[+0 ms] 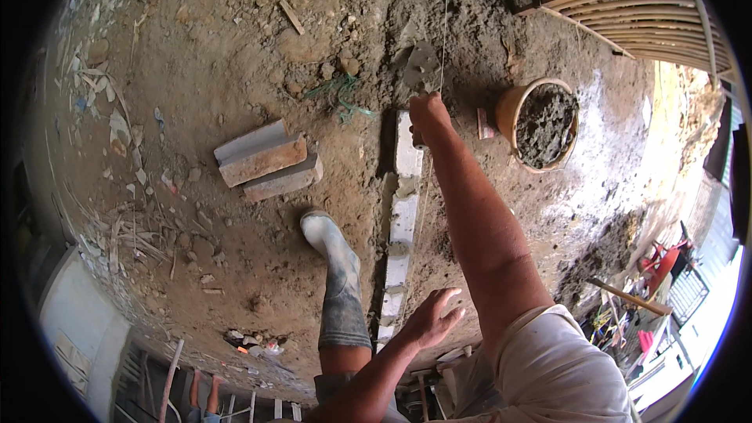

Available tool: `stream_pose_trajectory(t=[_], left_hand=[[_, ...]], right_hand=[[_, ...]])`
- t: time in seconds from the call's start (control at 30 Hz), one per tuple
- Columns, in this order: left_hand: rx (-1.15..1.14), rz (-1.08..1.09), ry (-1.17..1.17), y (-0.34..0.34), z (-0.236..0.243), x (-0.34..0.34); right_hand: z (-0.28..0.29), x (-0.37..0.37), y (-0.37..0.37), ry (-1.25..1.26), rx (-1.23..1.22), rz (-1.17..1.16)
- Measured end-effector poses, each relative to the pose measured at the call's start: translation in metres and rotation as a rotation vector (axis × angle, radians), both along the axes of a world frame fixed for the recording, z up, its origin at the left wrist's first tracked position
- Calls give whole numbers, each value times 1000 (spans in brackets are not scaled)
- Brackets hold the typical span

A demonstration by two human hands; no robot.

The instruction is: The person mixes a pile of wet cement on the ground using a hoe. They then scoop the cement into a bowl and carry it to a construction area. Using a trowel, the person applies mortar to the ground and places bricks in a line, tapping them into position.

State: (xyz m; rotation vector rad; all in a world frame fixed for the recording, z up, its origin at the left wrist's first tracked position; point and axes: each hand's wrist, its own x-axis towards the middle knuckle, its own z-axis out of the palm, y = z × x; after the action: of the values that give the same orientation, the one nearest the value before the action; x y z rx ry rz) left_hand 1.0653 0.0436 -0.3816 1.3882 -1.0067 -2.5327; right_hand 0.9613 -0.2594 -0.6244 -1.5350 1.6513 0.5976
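1. Trowel [423,65] is being held out over grey, lumpy ground, just beyond the far end of the white block row [408,153].
2. Its handle is being gripped by the right hand [430,116], with the fingers being curled firmly around it and the handle's end being left exposed below the fist.
3. The right arm is being stretched far forward, almost straight, and the fist is being held close beside the thin string [446,16].
4. Whether the blade is being pressed onto the ground or held slightly above it cannot be told with certainty from this overhead view.
5. The left hand [429,319] is being held open, fingers apart, near the nearer part of the row, with its forearm being slanted up from the lower edge.
6. Mortar [548,125] is being contained in a bucket [510,121] to the right of the right fist.
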Motion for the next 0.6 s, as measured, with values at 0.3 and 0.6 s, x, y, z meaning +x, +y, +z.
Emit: stream_pose_trajectory(t=[0.3,0.6], left_hand=[[-52,47,15,3,0,3],[14,38,46,-4,9,6]], right_hand=[[61,53,48,-156,-324,-279],[45,35,-7,38,-78,-608]])
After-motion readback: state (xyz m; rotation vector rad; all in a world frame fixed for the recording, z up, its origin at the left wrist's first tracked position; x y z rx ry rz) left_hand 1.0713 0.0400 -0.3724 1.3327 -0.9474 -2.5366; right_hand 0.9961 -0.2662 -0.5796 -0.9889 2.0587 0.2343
